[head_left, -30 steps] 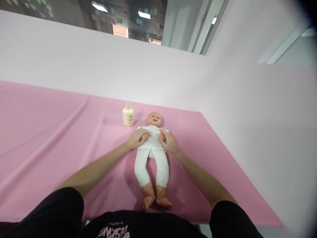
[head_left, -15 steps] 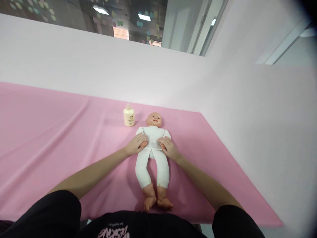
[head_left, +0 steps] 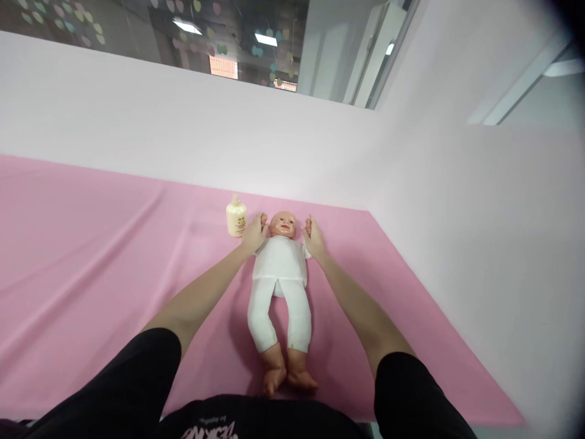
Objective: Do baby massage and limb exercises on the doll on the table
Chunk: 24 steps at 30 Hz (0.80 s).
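Pink sheet [head_left: 114,262] under doll [head_left: 280,259], white walls [head_left: 183,122], window [head_left: 256,58]

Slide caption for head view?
Left hand and right hand hold a white-clad baby doll by its hands beside its head.

One left hand [head_left: 255,235] and one right hand [head_left: 315,239] are counted, along with two black sleeves [head_left: 128,372]. One doll [head_left: 280,259] is seen, on which one head [head_left: 283,225], two legs [head_left: 261,314] and two bare feet [head_left: 274,379] can be counted. One bottle [head_left: 236,219] and one pink tabletop [head_left: 114,256] are shown. In the far window [head_left: 150,42], two bright ceiling lights [head_left: 265,39] and two orange panels [head_left: 223,67] are made out; numerous heart stickers [head_left: 257,52] cannot be surely numbered.
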{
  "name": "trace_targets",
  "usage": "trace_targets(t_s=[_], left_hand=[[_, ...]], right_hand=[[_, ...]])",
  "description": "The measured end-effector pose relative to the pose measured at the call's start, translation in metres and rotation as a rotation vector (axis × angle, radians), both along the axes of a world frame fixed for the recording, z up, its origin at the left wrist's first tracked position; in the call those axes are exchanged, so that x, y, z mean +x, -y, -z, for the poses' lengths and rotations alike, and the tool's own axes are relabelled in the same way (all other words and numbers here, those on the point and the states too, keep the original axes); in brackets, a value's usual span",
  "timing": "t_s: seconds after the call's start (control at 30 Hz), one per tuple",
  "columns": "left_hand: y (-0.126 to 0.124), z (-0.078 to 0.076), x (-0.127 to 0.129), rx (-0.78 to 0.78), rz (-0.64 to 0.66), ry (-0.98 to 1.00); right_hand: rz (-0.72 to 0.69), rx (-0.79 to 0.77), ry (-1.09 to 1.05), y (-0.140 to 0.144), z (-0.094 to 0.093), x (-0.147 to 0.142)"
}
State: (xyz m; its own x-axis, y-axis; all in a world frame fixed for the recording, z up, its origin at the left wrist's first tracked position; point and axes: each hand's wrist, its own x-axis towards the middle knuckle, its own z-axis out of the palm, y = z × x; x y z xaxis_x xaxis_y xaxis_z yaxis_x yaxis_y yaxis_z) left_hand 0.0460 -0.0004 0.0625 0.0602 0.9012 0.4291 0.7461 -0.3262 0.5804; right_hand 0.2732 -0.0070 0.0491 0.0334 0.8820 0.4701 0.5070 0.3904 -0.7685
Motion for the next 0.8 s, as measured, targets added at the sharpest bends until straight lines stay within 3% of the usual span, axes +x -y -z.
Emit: trace_targets(t_s=[0.17,0.27,0.57,0.73,0.8], left_hand=[[-0.025,0.011,0.001,-0.277,-0.122,-0.185],[-0.034,0.017,0.002,-0.332,-0.121,-0.224],[-0.038,0.022,0.005,-0.325,-0.130,-0.247],[-0.029,0.020,0.002,-0.280,-0.117,-0.218],[-0.021,0.018,0.000,-0.194,-0.084,-0.166]], right_hand=[[0.118,-0.161,0.168,-0.025,0.007,0.001],[0.144,-0.217,0.265,-0.031,0.009,0.003],[0.164,-0.324,0.348,-0.044,0.016,0.002],[0.187,-0.258,0.295,-0.035,0.011,0.001],[0.193,-0.183,0.234,-0.025,0.006,0.001]])
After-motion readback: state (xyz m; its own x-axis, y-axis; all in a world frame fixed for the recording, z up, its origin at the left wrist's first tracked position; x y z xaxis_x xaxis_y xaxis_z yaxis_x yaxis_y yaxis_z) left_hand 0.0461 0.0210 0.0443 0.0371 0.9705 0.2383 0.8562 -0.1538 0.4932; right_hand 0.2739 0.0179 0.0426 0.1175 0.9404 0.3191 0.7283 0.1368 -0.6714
